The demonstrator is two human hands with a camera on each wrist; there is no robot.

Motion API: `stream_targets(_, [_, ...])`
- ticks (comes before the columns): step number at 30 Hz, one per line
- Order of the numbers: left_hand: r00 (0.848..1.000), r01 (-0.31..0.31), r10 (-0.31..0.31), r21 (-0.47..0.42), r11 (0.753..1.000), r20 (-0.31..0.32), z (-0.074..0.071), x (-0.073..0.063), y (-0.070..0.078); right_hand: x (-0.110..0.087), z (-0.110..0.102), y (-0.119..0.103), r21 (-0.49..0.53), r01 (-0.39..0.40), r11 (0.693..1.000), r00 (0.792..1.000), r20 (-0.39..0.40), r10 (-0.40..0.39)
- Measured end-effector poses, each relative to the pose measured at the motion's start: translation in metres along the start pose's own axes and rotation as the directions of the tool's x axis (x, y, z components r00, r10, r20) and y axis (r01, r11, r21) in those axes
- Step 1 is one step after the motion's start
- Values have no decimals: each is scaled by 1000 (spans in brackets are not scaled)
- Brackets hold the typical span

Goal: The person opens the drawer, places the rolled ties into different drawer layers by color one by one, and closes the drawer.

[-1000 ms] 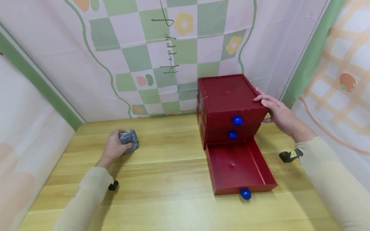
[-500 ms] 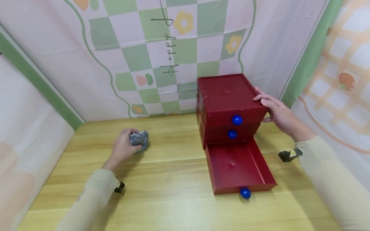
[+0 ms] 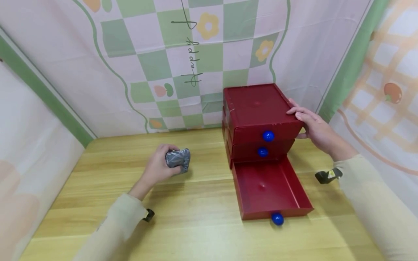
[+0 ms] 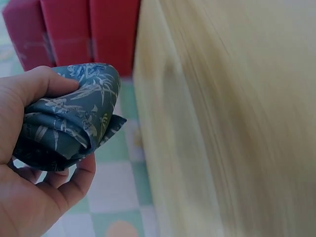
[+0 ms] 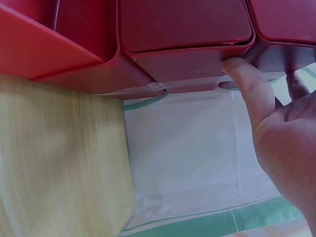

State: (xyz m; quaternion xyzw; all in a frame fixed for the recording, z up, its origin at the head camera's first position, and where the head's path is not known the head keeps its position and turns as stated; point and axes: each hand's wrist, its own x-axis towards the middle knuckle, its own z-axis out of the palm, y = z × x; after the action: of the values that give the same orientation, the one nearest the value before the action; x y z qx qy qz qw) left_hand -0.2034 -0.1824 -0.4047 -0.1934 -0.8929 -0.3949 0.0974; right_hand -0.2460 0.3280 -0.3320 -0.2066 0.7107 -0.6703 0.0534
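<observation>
A bundle of folded grey-blue cloth (image 3: 178, 160) with a pale leaf pattern is gripped by my left hand (image 3: 159, 165). In the left wrist view, thumb and fingers curl round the cloth (image 4: 81, 113), and it hangs above the table. To its right stands a red drawer unit (image 3: 258, 103) with blue knobs. Its bottom drawer (image 3: 264, 186) is pulled out and nothing lies in it; the two upper drawers are closed. My right hand (image 3: 315, 127) rests on the unit's top right edge, fingers fairly straight. In the right wrist view, the thumb (image 5: 249, 81) presses against the side.
The wooden table (image 3: 192, 221) runs under everything. Behind it hangs a green-and-white checked curtain (image 3: 186, 72), with more fabric at both sides. Clear tape (image 5: 148, 88) runs along the drawer unit's side.
My left hand has carried the cloth rightward across the table, closer to the drawer unit. The right hand and the drawers have stayed put.
</observation>
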Motion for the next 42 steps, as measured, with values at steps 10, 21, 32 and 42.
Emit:
stream_targets(10, [996,-80,84,-111,991,28,11,5,37,-3,-1,1,15,1,1000,1000,-2,-1])
stream_targets(21, [990,-136,140,-190,972,12,26,16,63,-2,-2,0,31,1,1000,1000,-9,0])
stream_targets(32, [978,-150,190,-335,930,88,53,27,96,0,0,-1,7,-10,1000,1000,-18,10])
stream_targets(42, [965,-123,200,-380,917,171,76,32,115,0,0,0,9,-6,1000,1000,-15,6])
